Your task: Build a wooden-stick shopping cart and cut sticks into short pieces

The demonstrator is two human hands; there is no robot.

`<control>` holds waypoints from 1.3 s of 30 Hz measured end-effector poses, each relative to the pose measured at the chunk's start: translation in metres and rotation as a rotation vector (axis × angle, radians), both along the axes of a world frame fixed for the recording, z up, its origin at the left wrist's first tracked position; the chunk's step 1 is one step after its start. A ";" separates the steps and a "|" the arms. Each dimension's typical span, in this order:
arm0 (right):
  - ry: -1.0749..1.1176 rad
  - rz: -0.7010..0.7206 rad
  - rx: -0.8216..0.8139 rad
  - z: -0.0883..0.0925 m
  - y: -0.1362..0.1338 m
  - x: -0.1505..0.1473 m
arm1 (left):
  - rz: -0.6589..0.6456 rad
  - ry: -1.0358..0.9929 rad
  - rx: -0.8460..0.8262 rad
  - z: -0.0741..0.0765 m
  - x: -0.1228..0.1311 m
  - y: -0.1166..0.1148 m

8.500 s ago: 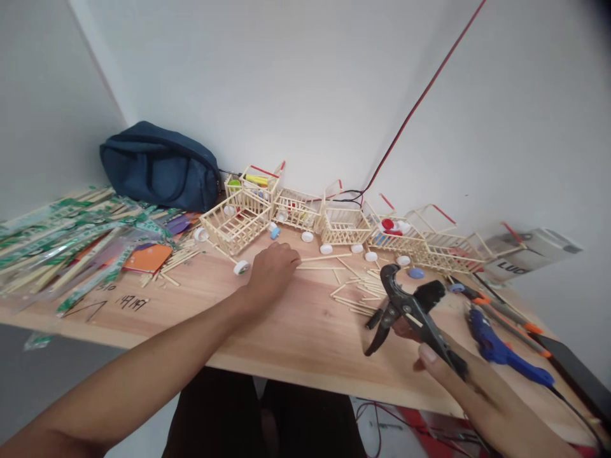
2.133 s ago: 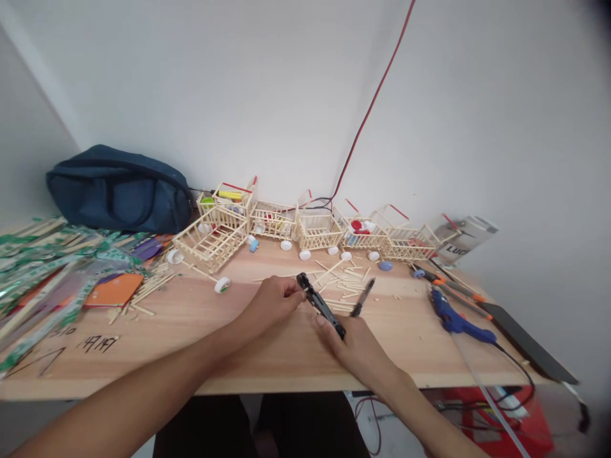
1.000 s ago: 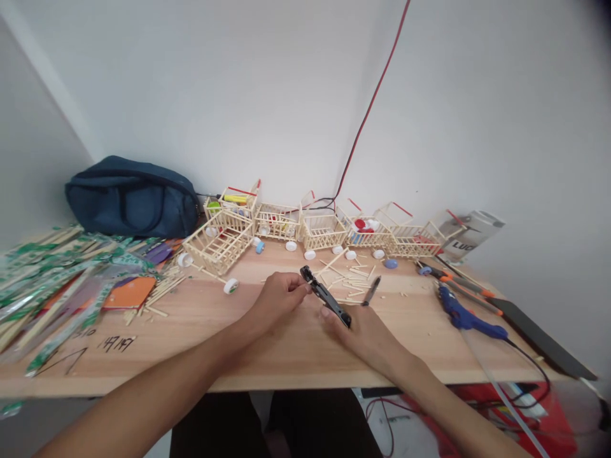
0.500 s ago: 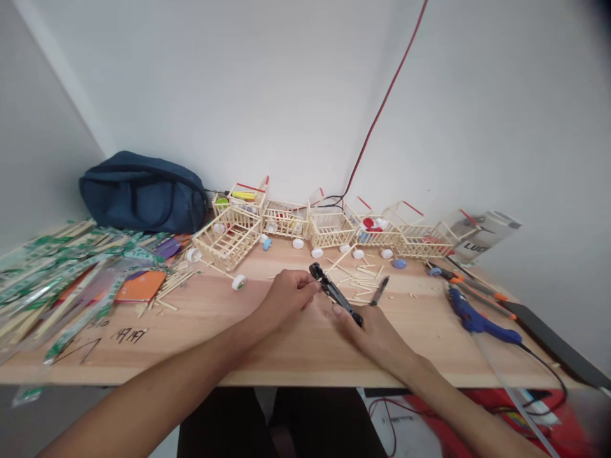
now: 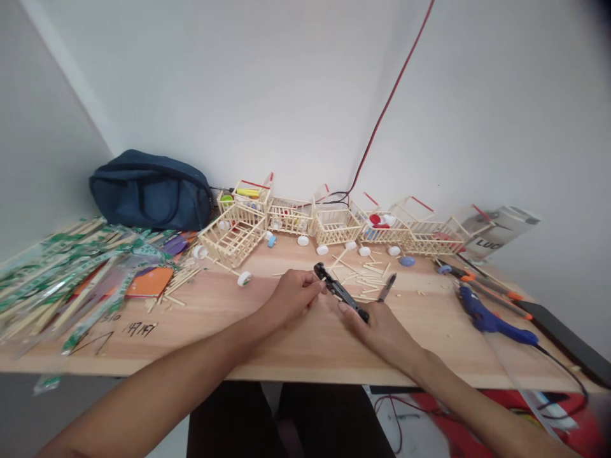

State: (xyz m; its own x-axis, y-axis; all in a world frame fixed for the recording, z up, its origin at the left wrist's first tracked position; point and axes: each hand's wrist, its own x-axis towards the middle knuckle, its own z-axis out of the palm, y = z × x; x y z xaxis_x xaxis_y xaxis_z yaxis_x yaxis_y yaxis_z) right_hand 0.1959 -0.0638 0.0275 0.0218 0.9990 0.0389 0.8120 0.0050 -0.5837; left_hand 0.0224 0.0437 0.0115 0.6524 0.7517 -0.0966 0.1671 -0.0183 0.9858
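My right hand [image 5: 375, 318] is closed around a black plier-like cutter [image 5: 341, 291], its jaws pointing up and to the left. At those jaws, my left hand [image 5: 296, 292] pinches a thin wooden stick, mostly hidden by the fingertips. A dark pen-like item [image 5: 387, 287] sticks out beyond the right hand; whether it is held or lying there I cannot tell. Cut wooden sticks [image 5: 370, 277] lie scattered just behind the hands. Nearest on the left, a small stick-built cart [image 5: 233, 238] stands tilted on white cap wheels [image 5: 245, 278].
More stick carts [image 5: 337, 226] with red handles line the wall. A blue bag [image 5: 153, 191] and wrapped sticks [image 5: 86, 267] occupy the left. On the right lie a blue glue gun [image 5: 496, 324], orange-and-black tools [image 5: 501, 299] and a black slab [image 5: 563, 337]. A red-black cable [image 5: 394, 95] hangs down the wall.
The whole view has shifted slightly, so the scene sits further right. Both hands keep nearly the same pose, with the cutter still by the left fingertips.
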 end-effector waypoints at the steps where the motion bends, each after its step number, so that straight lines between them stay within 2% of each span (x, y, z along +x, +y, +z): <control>1: -0.004 -0.005 -0.009 0.000 0.000 0.001 | 0.002 -0.004 -0.001 0.002 0.000 0.000; 6: -0.123 -0.076 -0.119 0.001 -0.001 0.007 | 0.002 0.019 0.058 0.009 -0.002 -0.003; 10: -0.101 -0.105 -0.114 0.001 -0.007 0.013 | 0.023 0.090 0.249 0.011 -0.003 -0.003; 13: 0.017 -0.192 -0.188 -0.001 -0.015 0.017 | 0.026 0.139 0.400 0.008 -0.003 -0.002; 17: 0.354 -0.309 -0.242 -0.006 -0.019 0.026 | 0.005 0.226 0.544 0.002 -0.004 -0.002; 20: 0.607 -0.298 -0.150 -0.006 -0.012 0.034 | -0.002 0.318 0.677 -0.001 -0.005 -0.001; 23: 0.880 -0.242 0.009 -0.002 0.005 0.037 | 0.026 0.393 0.759 0.000 -0.005 0.004; 27: 1.199 -0.196 0.271 0.004 0.038 0.036 | 0.170 0.452 0.869 -0.001 -0.008 0.018; 30: 1.309 -0.168 0.419 0.002 0.060 0.037 | 0.257 0.463 1.000 -0.008 -0.012 0.033; 33: 1.361 -0.194 0.513 -0.003 0.073 0.041 | 0.285 0.485 1.088 -0.017 -0.017 0.048; 37: 1.409 -0.292 0.606 -0.008 0.076 0.048 | 0.294 0.583 1.078 -0.024 -0.022 0.059; 39: 1.426 -0.296 0.615 -0.010 0.074 0.051 | 0.301 0.627 1.075 -0.023 -0.022 0.059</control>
